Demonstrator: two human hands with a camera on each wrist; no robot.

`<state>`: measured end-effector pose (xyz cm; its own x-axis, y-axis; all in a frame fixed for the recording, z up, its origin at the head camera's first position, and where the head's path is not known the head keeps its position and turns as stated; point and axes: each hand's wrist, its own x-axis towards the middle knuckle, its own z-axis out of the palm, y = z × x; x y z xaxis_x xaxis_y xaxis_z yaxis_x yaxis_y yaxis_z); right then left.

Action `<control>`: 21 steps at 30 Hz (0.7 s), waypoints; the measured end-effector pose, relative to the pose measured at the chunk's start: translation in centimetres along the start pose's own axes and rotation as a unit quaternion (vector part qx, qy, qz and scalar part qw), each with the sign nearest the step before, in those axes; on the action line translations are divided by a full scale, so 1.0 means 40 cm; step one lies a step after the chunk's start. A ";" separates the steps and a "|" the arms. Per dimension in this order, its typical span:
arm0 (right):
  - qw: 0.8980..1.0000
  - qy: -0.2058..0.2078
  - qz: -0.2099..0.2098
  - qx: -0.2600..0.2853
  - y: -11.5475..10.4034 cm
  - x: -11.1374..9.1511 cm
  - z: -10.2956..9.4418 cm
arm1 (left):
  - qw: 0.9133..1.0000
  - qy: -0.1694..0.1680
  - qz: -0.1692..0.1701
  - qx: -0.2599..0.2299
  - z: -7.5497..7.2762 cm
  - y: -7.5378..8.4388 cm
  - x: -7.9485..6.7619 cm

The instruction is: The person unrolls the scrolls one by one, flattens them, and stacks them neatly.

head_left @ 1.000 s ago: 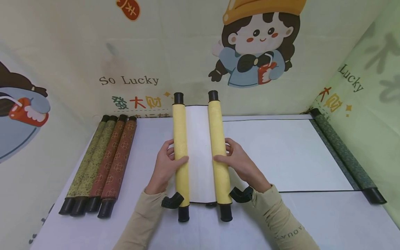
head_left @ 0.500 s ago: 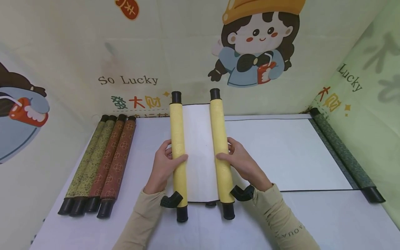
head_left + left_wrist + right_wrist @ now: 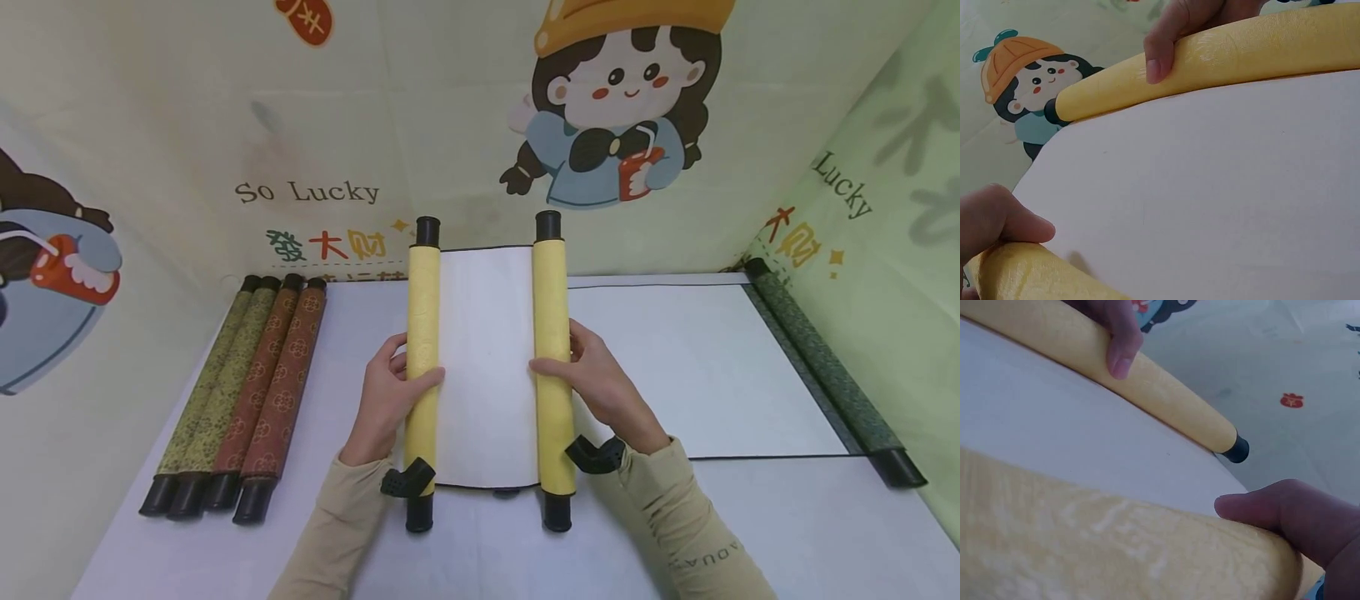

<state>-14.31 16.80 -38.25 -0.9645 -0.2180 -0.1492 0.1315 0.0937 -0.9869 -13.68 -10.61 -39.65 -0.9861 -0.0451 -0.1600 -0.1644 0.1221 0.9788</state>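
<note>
A yellow scroll with black end knobs is held partly unrolled, its blank white paper spanning two rolls. My left hand grips the left roll, thumb across the front and fingers behind. On the other side, my right hand holds the right roll the same way. The left wrist view catches the left thumb on the near roll and the other hand's fingers over the far one. In the right wrist view, the right thumb lies along the roll's edge.
Several rolled scrolls, green ones and red ones, lie side by side at the left. A dark green scroll lies at the right, its white sheet spread over the table. A printed cloth stands behind.
The right hand has moved to the right with its roll, widening the gap and baring more white paper. The left hand has shifted slightly left; both rolls now stand more nearly parallel.
</note>
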 end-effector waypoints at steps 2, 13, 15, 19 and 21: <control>1.000 0.003 -0.003 -0.008 -0.002 -0.001 -0.004 | 1.000 -0.002 0.000 0.000 0.000 0.001 0.000; 0.999 0.004 -0.010 -0.049 -0.003 0.000 -0.021 | 1.000 0.006 0.006 0.004 -0.010 0.000 0.001; 0.999 -0.001 -0.011 -0.049 -0.004 -0.001 -0.025 | 1.000 0.003 0.008 0.005 -0.014 0.002 0.000; 0.999 -0.014 -0.014 -0.045 -0.003 0.000 -0.033 | 1.000 -0.002 0.001 0.010 -0.022 0.005 -0.002; 0.999 -0.016 -0.013 -0.045 -0.002 0.001 -0.036 | 1.000 -0.006 -0.003 0.013 -0.026 0.006 -0.001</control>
<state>-14.70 18.19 -38.09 -0.9591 -0.2531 -0.1266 0.0834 0.1746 -0.9811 -13.64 -11.61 -39.28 -0.9851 -0.0347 -0.1683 -0.1716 0.1471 0.9741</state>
